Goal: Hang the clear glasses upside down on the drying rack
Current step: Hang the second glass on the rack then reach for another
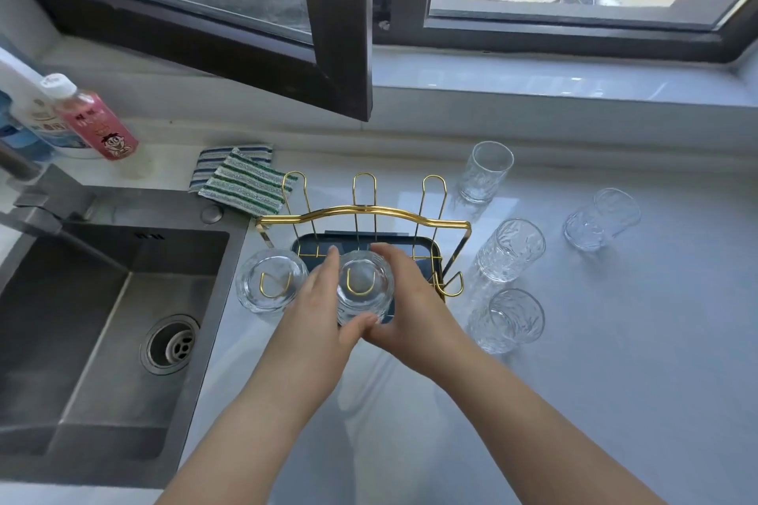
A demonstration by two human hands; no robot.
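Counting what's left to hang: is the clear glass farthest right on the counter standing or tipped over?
Tipped over. The farthest-right clear textured glass lies on its side on the pale counter, its open mouth facing sideways.

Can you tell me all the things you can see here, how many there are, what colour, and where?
Clear glasses on the gold wire drying rack: two, upside down on its near prongs, one at the left, one in the middle.
Clear glasses on the pale countertop: four, right of the rack; three upright, one on its side.
Dark blue drip tray: one, under the rack.
Striped cloths: two, blue-white and green-white, behind the rack.
Steel sink: one, grey, left.
Pink bottle with white cap: one, far left; other bottles beside it, partly cut off.
Dark-framed window: open, behind the counter.
Hands: left hand and right hand, grip closed around the middle glass.
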